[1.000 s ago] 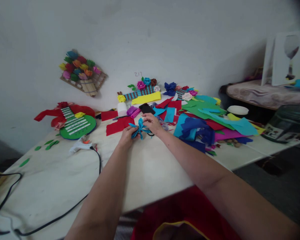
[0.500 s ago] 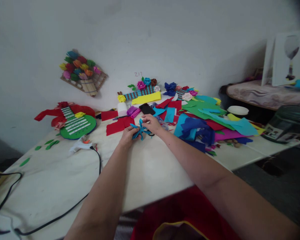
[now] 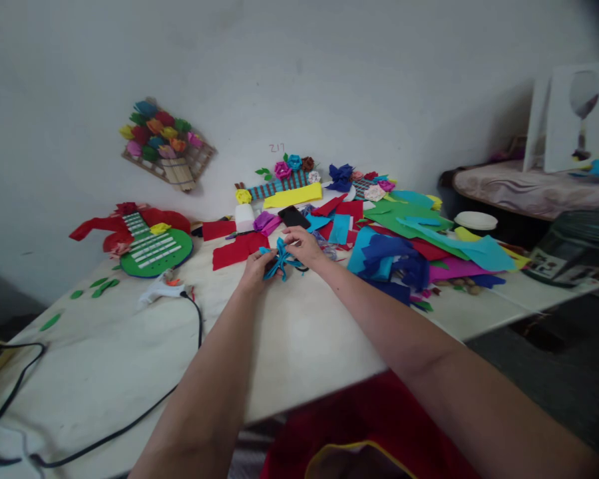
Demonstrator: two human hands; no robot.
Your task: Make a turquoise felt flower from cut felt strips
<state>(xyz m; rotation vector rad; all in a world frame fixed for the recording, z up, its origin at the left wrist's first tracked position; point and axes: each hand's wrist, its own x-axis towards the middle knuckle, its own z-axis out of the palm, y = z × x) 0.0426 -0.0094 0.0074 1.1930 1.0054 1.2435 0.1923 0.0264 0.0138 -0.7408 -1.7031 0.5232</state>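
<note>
Both my arms reach out over a pale table (image 3: pixel 289 339). Between my hands is a light blue paper flower (image 3: pixel 281 258) with folded strips sticking out. My left hand (image 3: pixel 254 269) grips its left side with closed fingers. My right hand (image 3: pixel 305 246) pinches its top and right side. The flower sits just above the tabletop, in front of a red paper piece (image 3: pixel 233 251) and a black phone (image 3: pixel 293 217).
A heap of coloured paper sheets (image 3: pixel 409 246) covers the table's right. A white glue gun (image 3: pixel 162 289) with a black cord (image 3: pixel 130 426) lies at left, near a green and red craft (image 3: pixel 150 243). Paper flower crafts (image 3: pixel 289 176) line the wall; another one hangs on it (image 3: pixel 164 143).
My fingers have shifted slightly on the blue flower, and it has turned a little. The arms stay in the same place.
</note>
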